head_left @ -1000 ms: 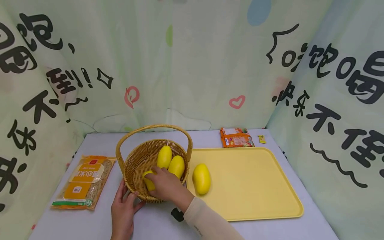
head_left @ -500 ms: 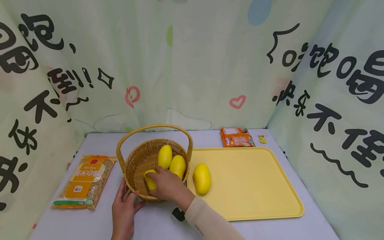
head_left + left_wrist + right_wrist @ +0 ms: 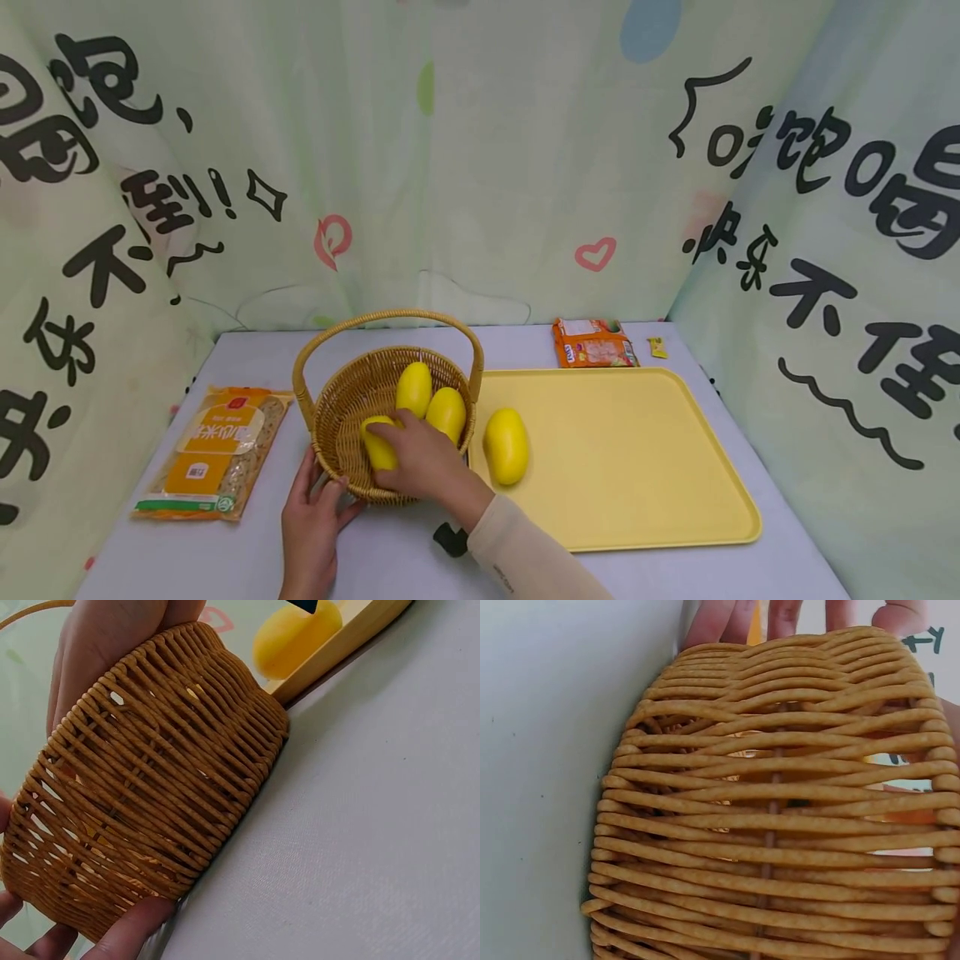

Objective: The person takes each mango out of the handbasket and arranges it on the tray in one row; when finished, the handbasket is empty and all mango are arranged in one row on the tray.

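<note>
A round wicker basket [image 3: 337,417] with a tall arched handle stands on the table, two mangoes [image 3: 414,389] lying at its right side. My right hand [image 3: 427,462] reaches in over the near rim and grips another yellow mango [image 3: 378,443], partly covered by the fingers. At the near left, my left hand [image 3: 311,517] holds the basket's rim and outer wall. Its fingers and thumb [image 3: 139,926] spread along the woven side in the left wrist view. The weave [image 3: 780,825] fills most of the right wrist view and hides the held mango there.
Right of the basket lies a yellow tray [image 3: 622,458] bearing a single mango [image 3: 506,446]. An orange snack packet [image 3: 595,343] and a small yellow sachet [image 3: 657,347] are behind it. A large orange-and-clear food bag [image 3: 213,454] lies on the left. Printed curtains [image 3: 487,167] enclose the table.
My right hand and the mango in it have shifted slightly right and away from me inside the basket. The left hand keeps its place on the basket.
</note>
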### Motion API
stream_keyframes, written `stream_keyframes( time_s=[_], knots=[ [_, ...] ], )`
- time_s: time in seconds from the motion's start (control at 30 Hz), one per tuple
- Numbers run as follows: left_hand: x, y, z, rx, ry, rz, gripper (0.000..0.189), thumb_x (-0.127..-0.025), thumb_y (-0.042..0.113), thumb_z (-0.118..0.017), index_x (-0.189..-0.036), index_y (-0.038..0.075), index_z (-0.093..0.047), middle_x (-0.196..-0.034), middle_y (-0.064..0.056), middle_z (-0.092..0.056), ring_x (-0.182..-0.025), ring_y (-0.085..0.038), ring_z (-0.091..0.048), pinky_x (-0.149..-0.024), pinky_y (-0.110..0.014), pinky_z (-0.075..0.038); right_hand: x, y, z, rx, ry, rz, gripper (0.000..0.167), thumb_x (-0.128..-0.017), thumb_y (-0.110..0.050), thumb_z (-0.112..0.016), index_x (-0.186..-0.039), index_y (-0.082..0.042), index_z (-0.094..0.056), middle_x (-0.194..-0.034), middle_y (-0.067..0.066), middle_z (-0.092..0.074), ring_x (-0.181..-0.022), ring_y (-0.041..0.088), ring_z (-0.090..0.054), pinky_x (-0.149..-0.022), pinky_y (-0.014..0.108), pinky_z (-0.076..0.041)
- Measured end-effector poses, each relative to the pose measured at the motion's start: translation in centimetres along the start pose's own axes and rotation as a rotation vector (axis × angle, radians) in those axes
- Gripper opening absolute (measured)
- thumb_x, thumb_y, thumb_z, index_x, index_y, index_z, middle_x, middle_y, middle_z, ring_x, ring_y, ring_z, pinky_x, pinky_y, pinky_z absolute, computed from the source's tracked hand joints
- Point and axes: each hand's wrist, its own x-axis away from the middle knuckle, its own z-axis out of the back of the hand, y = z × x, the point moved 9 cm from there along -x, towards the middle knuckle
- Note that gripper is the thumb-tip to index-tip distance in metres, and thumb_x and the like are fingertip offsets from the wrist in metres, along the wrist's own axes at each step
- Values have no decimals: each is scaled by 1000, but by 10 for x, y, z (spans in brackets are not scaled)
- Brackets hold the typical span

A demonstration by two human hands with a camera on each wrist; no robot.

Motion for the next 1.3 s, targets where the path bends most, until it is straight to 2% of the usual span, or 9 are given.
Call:
stream_keyframes(
  time_s=[0.17,0.3,0.47,0.8,1.07,1.3],
  knots=[
    [0,0,0,-13,10,2,80,-106,12,-49,-171,35,-11,-178,-8,-16,-151,-38,-44,-90,-41,-66,5,4,11,-99,61,5,64,-89,-36,-78,-150,-27,-60,-155,10,-54,-118,24,-68,-94,33,-61],
    [-1,-1,1,-11,19,4,80,-105,11,-50,-171,35,-11,-178,-9,-16,-151,-38,-45,-90,-42,-66,11,14,25,-204,123,-30,64,-90,-37,-75,-151,-30,-59,-156,8,-52,-115,23,-66,-92,32,-60],
    [-2,-2,2,-14,30,10,81,-105,10,-50,-171,36,-11,-178,-9,-17,-149,-37,-46,-90,-43,-66,20,22,45,-324,200,-52,63,-90,-40,-74,-151,-29,-59,-156,7,-52,-120,26,-64,-95,37,-60],
    [-1,-1,0,-12,28,22,81,-105,10,-49,-171,34,-11,-178,-10,-17,-147,-35,-47,-89,-42,-67,46,29,73,-501,254,-19,62,-89,-36,-81,-146,-22,-64,-152,9,-55,-129,29,-62,-101,43,-60],
    [-1,-1,1,-2,15,7,82,-104,10,-50,-172,34,-10,-177,-8,-17,-147,-34,-47,-87,-38,-67,67,48,80,-626,290,-43,62,-87,-32,-83,-145,-21,-65,-150,2,-57,-124,23,-61,-85,28,-60],
    [-2,-2,0,1,9,15,82,-104,10,-50,-171,35,-9,-178,-7,-16,-148,-33,-46,-89,-39,-67,84,65,77,-679,290,-99,61,-86,-26,-84,-144,-26,-65,-151,0,-56,-125,22,-59,-78,24,-60]
  ],
)
